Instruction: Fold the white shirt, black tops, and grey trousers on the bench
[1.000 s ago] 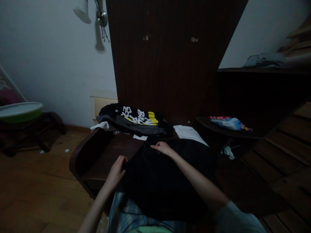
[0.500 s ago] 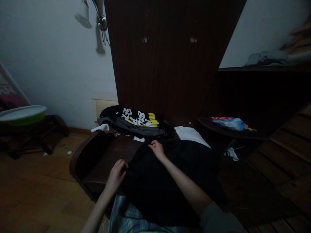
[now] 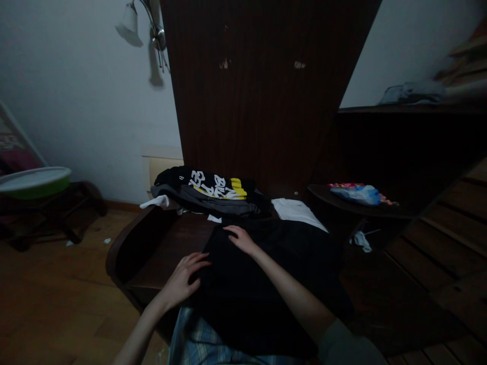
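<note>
Where a dark wooden unit [image 3: 163, 253] fills the lower middle of the frame, a large black cloth [image 3: 243, 299] drapes over its front, down to blue plaid fabric [image 3: 209, 337] at the bottom edge, plain and so dark that its folds barely show. The left hand [image 3: 182, 281], thumb and fingers parted, meets the cloth's left edge; the right hand [image 3: 241, 239] lies, fingers outstretched, on its upper left part.

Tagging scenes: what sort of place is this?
Probably a room in a home: a wall lamp, a pile of clothes on dark wooden furniture, and a green basin.
</note>
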A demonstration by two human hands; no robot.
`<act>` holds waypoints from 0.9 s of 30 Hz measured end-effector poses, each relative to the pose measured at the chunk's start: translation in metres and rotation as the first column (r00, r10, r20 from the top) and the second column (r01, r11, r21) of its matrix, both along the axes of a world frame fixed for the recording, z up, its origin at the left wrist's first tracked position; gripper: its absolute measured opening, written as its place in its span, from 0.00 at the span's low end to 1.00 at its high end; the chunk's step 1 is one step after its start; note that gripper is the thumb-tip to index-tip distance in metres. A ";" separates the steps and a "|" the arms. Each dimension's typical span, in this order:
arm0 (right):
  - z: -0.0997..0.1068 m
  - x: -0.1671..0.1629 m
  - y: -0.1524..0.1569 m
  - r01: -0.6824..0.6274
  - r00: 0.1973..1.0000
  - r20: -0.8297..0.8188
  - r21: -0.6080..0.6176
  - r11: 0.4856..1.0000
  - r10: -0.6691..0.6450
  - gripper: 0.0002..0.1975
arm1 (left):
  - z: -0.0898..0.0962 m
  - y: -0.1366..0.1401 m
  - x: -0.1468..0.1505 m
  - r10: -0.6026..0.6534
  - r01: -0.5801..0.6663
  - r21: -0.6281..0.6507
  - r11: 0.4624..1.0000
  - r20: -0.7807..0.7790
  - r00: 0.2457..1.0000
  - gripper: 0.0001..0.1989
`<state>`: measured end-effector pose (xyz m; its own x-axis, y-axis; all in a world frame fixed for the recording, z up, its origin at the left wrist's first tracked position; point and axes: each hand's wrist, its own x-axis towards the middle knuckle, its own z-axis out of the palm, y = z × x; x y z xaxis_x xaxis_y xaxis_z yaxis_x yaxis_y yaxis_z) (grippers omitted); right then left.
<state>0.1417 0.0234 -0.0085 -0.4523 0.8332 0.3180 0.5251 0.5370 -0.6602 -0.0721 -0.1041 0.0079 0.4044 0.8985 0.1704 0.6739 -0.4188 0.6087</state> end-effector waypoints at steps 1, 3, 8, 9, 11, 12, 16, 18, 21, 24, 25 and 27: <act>0.001 0.000 -0.002 -0.019 0.999 0.037 0.006 1.000 0.019 0.20 | 0.006 0.001 -0.001 -0.030 0.030 -0.030 0.999 0.005 1.000 0.20; 0.003 0.000 -0.006 -0.050 0.993 0.104 0.006 0.999 0.049 0.23 | 0.020 0.007 -0.001 -0.059 0.062 -0.062 0.996 0.054 0.997 0.18; 0.003 0.001 -0.010 -0.093 0.995 -0.030 0.030 0.995 0.094 0.29 | 0.040 0.061 0.020 0.001 -0.007 0.033 0.999 0.182 0.983 0.17; 0.001 0.001 -0.009 -0.048 0.994 -0.100 0.010 0.999 0.048 0.29 | 0.040 0.075 0.025 0.010 -0.019 0.058 0.998 0.154 0.988 0.17; -0.003 0.001 -0.006 0.056 0.973 -0.222 -0.072 0.996 -0.070 0.26 | 0.035 0.103 0.036 0.015 -0.017 0.087 0.996 0.028 0.999 0.17; -0.005 0.001 -0.005 0.090 0.958 -0.262 -0.117 0.989 -0.118 0.24 | 0.032 0.115 0.040 0.013 -0.008 0.099 0.995 -0.043 0.999 0.17; -0.011 0.001 -0.002 0.084 0.936 -0.322 -0.189 0.978 -0.142 0.18 | 0.017 0.151 0.046 -0.024 0.043 0.063 0.997 -0.286 0.958 0.15; -0.011 0.001 -0.002 0.087 0.935 -0.326 -0.179 0.980 -0.143 0.18 | 0.012 0.162 0.044 -0.023 0.048 0.064 0.997 -0.342 0.939 0.12; -0.012 0.001 -0.002 0.122 0.937 -0.310 -0.146 0.982 -0.163 0.17 | 0.006 0.172 0.040 0.009 0.022 0.083 0.996 -0.358 0.934 0.10; -0.013 0.000 -0.002 0.152 0.949 -0.263 -0.093 0.984 -0.172 0.17 | 0.005 0.174 0.038 0.051 -0.016 0.101 0.995 -0.353 0.934 0.09; -0.014 0.000 -0.002 0.158 0.954 -0.247 -0.073 0.985 -0.172 0.17 | 0.005 0.172 0.038 0.065 -0.029 0.109 0.994 -0.351 0.934 0.09; -0.014 0.000 -0.002 0.165 0.958 -0.229 -0.044 0.985 -0.171 0.18 | 0.006 0.164 0.039 0.108 -0.066 0.131 0.989 -0.344 0.933 0.10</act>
<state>0.1417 0.0215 -0.0228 -0.2220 0.8996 0.3762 0.4379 0.4367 -0.7858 -0.0327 0.0602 0.0137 0.3786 0.9154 0.1369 0.8720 -0.4023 0.2790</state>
